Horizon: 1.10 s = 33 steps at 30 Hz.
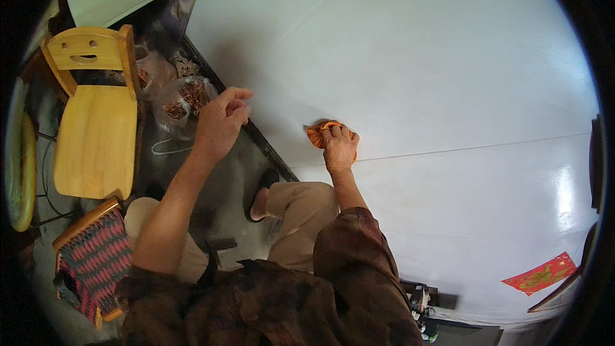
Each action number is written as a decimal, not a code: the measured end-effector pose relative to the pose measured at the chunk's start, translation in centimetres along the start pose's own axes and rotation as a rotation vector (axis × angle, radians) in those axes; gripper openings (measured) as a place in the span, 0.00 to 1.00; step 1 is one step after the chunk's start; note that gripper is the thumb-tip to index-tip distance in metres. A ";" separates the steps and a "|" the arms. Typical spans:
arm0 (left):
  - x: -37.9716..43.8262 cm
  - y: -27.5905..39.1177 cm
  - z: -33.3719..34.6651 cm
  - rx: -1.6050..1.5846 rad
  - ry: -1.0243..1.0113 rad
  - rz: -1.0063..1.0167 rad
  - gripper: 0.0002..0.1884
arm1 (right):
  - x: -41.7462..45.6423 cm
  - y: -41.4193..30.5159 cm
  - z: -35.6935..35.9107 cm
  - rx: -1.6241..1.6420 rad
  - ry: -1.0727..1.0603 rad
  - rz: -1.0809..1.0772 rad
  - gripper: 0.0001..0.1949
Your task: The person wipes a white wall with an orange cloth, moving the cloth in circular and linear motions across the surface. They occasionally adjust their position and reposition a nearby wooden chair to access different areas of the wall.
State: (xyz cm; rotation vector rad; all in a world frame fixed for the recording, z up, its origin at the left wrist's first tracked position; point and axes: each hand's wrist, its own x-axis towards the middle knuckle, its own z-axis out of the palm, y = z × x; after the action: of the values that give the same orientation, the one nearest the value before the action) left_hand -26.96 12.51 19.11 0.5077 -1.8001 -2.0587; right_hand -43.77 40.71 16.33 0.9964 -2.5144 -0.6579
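My right hand [340,153] grips a crumpled orange cloth [317,134] and presses it against the white wall [432,72], just above a thin horizontal seam. Part of the cloth is hidden under my fingers. To the left, my left hand [223,117] hangs in the air with nothing in it. Its index finger and thumb point towards the wall while the other fingers curl loosely. Beyond that hand, the dark skirting [269,146] runs along the foot of the wall.
At left stands a small wooden chair [96,139] with a smiling-face backrest. Below it is a stool with a woven pink and black seat [98,254]. Clear plastic bags [185,101] of reddish-brown pieces lie on the floor by the skirting. A red and gold decoration [540,274] is at lower right.
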 end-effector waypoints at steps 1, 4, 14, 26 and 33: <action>0.0 -0.2 -0.2 0.004 0.012 -0.005 0.14 | -0.1 0.7 -0.3 0.003 0.052 0.012 0.12; -0.2 -0.2 -0.8 -0.020 0.028 0.007 0.14 | -1.6 5.0 -3.2 -0.030 0.193 0.099 0.12; -0.9 -0.2 0.3 0.001 -0.048 -0.023 0.14 | -0.4 4.9 -7.1 -0.005 0.322 0.109 0.17; 0.4 -1.6 -0.2 0.056 0.025 0.017 0.13 | -1.9 7.6 -8.6 -0.025 0.307 0.193 0.16; -0.5 -1.3 0.3 0.063 -0.096 -0.026 0.14 | -0.4 7.6 -10.7 -0.017 0.411 0.229 0.17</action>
State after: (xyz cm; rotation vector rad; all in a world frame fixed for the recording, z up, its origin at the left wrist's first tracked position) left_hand -26.71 13.13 17.91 0.4593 -1.9278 -2.0825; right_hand -42.53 42.79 29.23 0.7333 -2.2080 -0.3617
